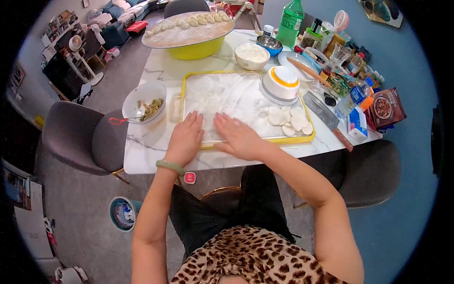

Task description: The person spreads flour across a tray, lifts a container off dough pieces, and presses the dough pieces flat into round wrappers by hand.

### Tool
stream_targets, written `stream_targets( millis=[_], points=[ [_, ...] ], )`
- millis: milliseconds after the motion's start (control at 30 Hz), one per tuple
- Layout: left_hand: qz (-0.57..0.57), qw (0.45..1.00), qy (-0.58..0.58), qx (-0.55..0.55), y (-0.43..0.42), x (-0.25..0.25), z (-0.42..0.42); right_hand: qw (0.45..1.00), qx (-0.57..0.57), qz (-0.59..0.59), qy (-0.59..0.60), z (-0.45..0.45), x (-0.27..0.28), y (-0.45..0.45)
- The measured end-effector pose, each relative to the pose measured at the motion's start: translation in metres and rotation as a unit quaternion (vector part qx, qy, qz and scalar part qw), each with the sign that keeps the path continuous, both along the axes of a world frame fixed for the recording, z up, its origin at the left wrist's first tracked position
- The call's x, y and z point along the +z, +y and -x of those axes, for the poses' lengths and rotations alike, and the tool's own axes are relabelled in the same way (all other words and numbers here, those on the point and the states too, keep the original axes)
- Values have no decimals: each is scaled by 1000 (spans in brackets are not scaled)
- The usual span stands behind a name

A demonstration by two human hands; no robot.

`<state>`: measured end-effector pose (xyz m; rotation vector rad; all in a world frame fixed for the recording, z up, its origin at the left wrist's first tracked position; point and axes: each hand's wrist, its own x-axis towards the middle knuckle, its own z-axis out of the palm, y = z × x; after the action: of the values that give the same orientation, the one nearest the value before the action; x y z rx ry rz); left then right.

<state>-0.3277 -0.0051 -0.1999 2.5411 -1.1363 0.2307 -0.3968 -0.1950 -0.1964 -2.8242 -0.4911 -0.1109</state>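
Note:
My left hand (186, 138) lies flat with fingers stretched out at the near left corner of the floured board (222, 90), which has a yellow rim. My right hand (240, 138) rests palm down beside it on the same board, its fingers extended. Neither hand shows anything in its grasp; what lies under the palms is hidden. On the board's right part sit several round dough wrappers (295, 120). Behind them stands a white, orange-ringed round device (283, 84). A white bowl of filling (144, 102) with a red-handled spoon (118, 121) is left of the board.
At the back, a tray of dumplings (189, 35) rests on a yellow-green basin (196, 50). A bowl of flour (252, 56) and a green bottle (290, 22) stand nearby. A cleaver (321, 113) lies right of the board; a rolling pin (309, 72) lies across a plate.

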Motion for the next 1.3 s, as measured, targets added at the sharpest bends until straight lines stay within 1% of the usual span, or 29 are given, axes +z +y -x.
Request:
stream_targets(
  millis=[67, 100, 167, 233, 300, 333, 400, 533, 600, 633, 667, 733, 800, 867, 900, 967, 1000, 1067, 1100, 1167, 1200, 1233, 1300],
  points=[
    [5, 1000, 0, -3, 1, -1, -1, 995, 65, 32, -62, 0, -6, 5],
    [5, 1000, 10, -1, 0, 1, -1, 993, 79, 44, -73, -2, -8, 5],
    [4, 1000, 19, -3, -1, 2, -1, 993, 95, 31, -56, -4, -6, 2],
    [8, 1000, 2, -12, -1, 3, 0, 992, 115, 13, -44, -11, -3, -5],
    [-5, 1000, 9, -5, -3, 6, 4, 993, 80, 82, -10, -29, -2, -16],
    [-11, 1000, 14, 2, -4, 9, 5, 994, 81, 78, -13, -40, -3, -26],
    [-20, 1000, 11, 8, -5, 8, 6, 997, -48, 56, -17, -56, 0, -41],
    [-36, 999, 7, 21, -6, 6, 9, 995, -85, 54, -8, -47, -1, -32],
    [-37, 999, 6, 21, -6, 3, 10, 996, 27, 69, -46, -26, -10, -15],
    [-39, 999, 4, 20, -7, 4, 9, 994, 55, 33, -88, -21, -15, -12],
    [-42, 999, 1, 18, -9, 4, 9, 994, 52, 30, -91, -25, -11, -18],
    [-36, 999, 13, 19, -12, 7, 12, 997, 38, 73, -5, -41, 4, -40],
    [-35, 999, 24, 12, -23, 11, 17, 998, -46, 36, -39, -63, 2, -65],
    [-32, 999, 35, 3, -39, 11, 17, 985, -55, -114, -118, -73, 10, -77],
    [-22, 1000, 17, -14, -47, 6, 15, 985, -54, -115, -118, -74, 21, -76],
    [-15, 999, -1, -31, -62, 4, 16, 962, -121, -237, -63, -72, 52, -68],
    [-26, 999, 4, -45, -69, 5, 17, 961, -121, -240, -63, -73, 55, -66],
    [-42, 997, 9, -65, -78, 8, 19, 961, -135, -210, -119, -75, 58, -63],
    [-52, 997, 7, -59, -79, 10, 23, 963, -123, -188, -151, -81, 52, -64],
    [-74, 996, 16, -56, -80, 15, 29, 986, -61, -70, -139, -95, 35, -67],
    [-88, 994, 26, -54, -76, 21, 32, 996, 0, 11, -83, -82, 42, -67],
    [-104, 993, 42, -34, -74, 26, 37, 1000, -6, -15, 26, -78, 50, -66],
    [-132, 989, 59, -2, -68, 36, 49, 999, 12, -48, 3, -65, 60, -67]
  ],
)
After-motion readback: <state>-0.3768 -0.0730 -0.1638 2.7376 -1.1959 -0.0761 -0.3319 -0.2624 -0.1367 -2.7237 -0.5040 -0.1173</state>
